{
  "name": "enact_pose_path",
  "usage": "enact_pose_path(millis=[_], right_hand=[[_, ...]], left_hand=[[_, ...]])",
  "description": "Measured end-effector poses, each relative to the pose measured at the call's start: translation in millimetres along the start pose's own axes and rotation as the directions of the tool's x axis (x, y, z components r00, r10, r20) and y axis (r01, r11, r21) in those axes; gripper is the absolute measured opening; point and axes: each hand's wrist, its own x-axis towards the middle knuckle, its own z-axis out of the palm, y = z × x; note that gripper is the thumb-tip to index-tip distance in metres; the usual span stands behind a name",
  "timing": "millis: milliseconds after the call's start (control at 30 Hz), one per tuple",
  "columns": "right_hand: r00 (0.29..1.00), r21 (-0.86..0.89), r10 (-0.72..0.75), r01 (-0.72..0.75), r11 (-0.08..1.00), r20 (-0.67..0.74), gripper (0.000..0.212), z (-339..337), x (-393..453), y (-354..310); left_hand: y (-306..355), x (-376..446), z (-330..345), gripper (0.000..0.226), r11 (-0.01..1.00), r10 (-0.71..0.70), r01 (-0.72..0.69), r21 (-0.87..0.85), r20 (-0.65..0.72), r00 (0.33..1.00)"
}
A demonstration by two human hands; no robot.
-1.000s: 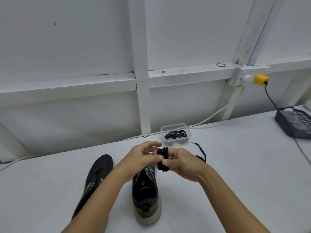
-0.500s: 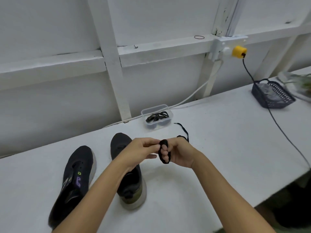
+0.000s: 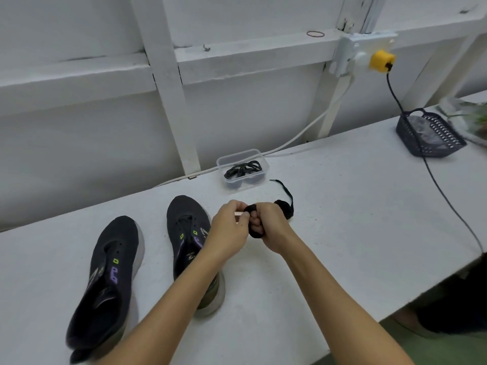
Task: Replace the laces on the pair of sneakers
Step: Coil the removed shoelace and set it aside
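1. The right hand (image 3: pixel 274 227) has a black lace (image 3: pixel 254 230) wound round its curled fingers, above the middle of the desk (image 3: pixel 355 219).
2. The left hand (image 3: pixel 229 227) pinches the lace's end.
3. Two laceless sneakers (image 3: pixel 184 233) lie toward the desk's left end.
4. A clear tub (image 3: pixel 242 168) of laces sits at the back edge.

Both forearms bare, no sleeves, seemingly no rings on the fingers (image 3: pixel 257 222).
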Motion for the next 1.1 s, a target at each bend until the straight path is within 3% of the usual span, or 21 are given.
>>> enact_pose_path(millis=[67,200,400,500,567,667,833,1000,1100], right_hand=[[0.998,0.051,0.011,-0.014,0.999,0.061,0.034,-4,0,0],[0.998,0.059,-0.037,0.034,0.998,0.052,0.033,-10,1,1],[0.983,0.099,-0.045,0.063,0.993,-0.179,0.031,-7,10,4],[0.974,0.08,0.012,0.006,0.997,-0.224,0.029,-5,10,3],[0.97,0.0,-0.029,0.03,1.0,-0.243,0.029,-5,11,2],[0.967,-0.094,-0.112,0.093,0.991,-0.227,0.036,-3,11,1],[0.997,0.079,0.031,-0.026,0.997,-0.067,0.032,-13,12,-6],[0.994,0.231,0.078,-0.059,0.971,-0.075,0.026,-10,10,-5],[0.985,0.22,0.102,-0.069,0.973,-0.142,0.026,-5,12,-4]], left_hand=[[-2,1,-4,0.011,0.997,-0.022,0.026,-0.069,0.064,0.998],[-1,8,-7,0.016,0.996,-0.013,0.014,-0.084,0.019,1.0],[4,18,3,0.014,0.985,-0.043,0.051,-0.164,0.055,0.998],[2,18,9,0.016,0.954,-0.09,0.106,-0.281,0.07,0.993],[1,18,12,0.015,0.94,-0.09,0.11,-0.322,0.076,0.993],[1,18,10,0.013,0.925,-0.099,0.114,-0.364,0.06,0.993],[3,20,2,0.015,0.89,-0.123,0.187,-0.417,0.175,0.977],[4,25,13,0.008,0.859,-0.186,0.194,-0.473,0.062,0.98],[0,27,19,0.007,0.914,-0.178,0.157,-0.374,-0.022,0.984]])
